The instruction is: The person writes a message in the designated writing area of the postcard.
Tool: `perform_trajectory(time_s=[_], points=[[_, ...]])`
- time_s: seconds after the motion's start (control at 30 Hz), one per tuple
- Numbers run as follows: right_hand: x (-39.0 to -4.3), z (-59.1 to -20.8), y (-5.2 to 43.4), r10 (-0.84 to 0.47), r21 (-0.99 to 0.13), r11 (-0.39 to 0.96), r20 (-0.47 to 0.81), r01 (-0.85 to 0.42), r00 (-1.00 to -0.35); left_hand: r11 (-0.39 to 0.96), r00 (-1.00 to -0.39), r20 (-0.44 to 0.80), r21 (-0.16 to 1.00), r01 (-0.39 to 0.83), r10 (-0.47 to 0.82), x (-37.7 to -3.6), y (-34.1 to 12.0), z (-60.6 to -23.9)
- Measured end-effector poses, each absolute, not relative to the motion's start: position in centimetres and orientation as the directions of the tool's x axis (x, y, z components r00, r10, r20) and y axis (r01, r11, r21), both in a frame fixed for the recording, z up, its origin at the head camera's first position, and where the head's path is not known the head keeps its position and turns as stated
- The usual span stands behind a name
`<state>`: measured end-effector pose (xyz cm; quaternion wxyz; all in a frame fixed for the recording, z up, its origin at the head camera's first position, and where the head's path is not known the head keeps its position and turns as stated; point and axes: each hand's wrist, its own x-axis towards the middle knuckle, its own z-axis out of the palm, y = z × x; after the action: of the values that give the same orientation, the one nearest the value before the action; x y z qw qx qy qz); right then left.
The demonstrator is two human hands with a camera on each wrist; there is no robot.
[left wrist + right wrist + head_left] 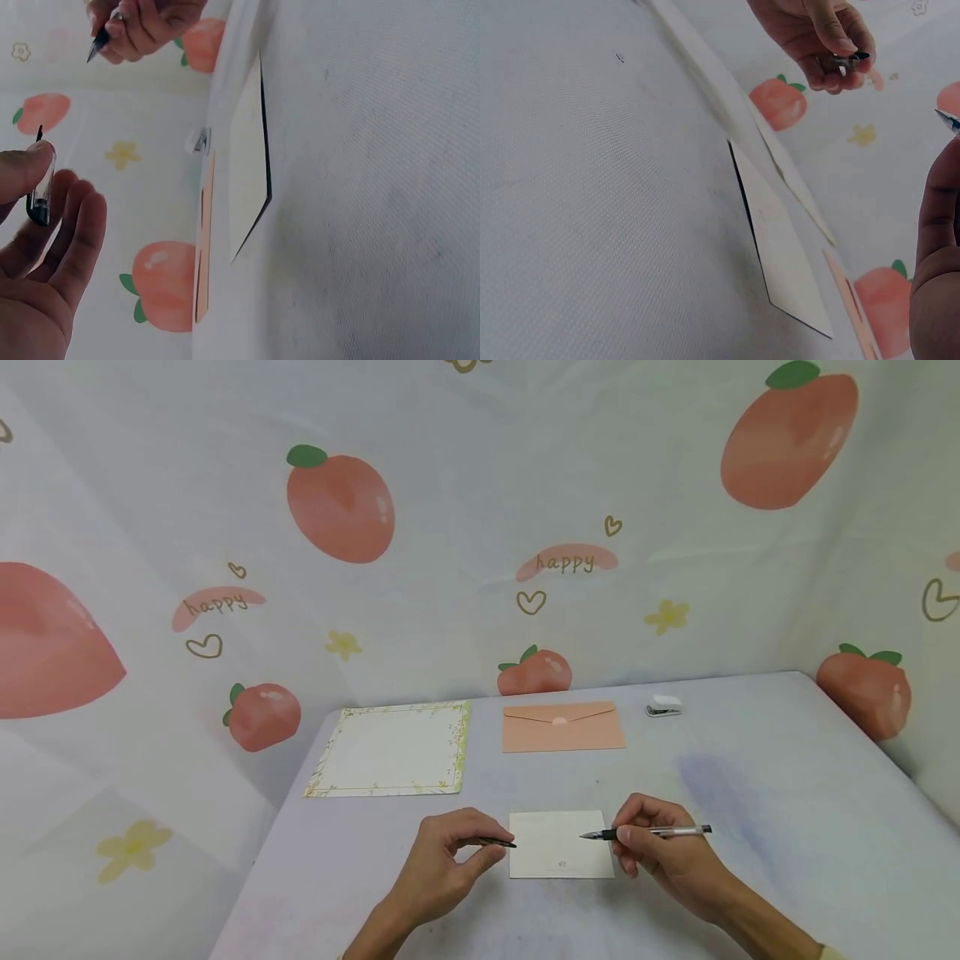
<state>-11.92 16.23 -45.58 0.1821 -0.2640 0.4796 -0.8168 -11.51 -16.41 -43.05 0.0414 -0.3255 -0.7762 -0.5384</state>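
My right hand (671,856) holds an uncapped pen (663,832) between thumb and fingers, its tip pointing left over a small cream card (558,852). My left hand (453,860) pinches the pen cap (43,184), clear with a black end and clip, just left of the card. In the left wrist view the cap sits between thumb and fingers, well above the table. The card lies flat with a small dark mark near its lower edge. Both hands are raised off the tabletop, and the pen tip and cap are apart.
A sheet with a floral yellow-green border (390,750) lies at the back left. Beside it is a peach envelope (562,737) with its flap down. A small white stapler (663,706) stands at the back right. Fruit-printed cloth (442,602) hangs behind the pale table (787,777).
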Motion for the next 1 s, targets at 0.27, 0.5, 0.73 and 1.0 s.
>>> perform_trajectory(time_s=[0.27,0.5,0.73,1.0], points=[[-12.1,-45.6,16.4,-0.555,-0.883,-0.466,0.243,0.055,-0.796,0.353,-0.812,0.427,0.746,0.565,0.397,-11.5,-16.6,-42.8],[-12.0,-45.7,16.5,-0.557,-0.878,-0.474,0.237,0.071,-0.796,0.405,-0.861,0.388,0.766,0.500,0.328,-11.5,-16.6,-42.7],[-11.9,-45.9,16.5,-0.557,-0.875,-0.478,0.237,0.075,-0.796,0.404,-0.946,0.227,0.862,0.305,0.231,-11.6,-17.0,-42.9],[-11.9,-45.9,16.4,-0.556,-0.877,-0.476,0.242,0.066,-0.795,0.356,-0.975,0.077,0.923,0.150,0.210,-12.1,-18.1,-42.6]])
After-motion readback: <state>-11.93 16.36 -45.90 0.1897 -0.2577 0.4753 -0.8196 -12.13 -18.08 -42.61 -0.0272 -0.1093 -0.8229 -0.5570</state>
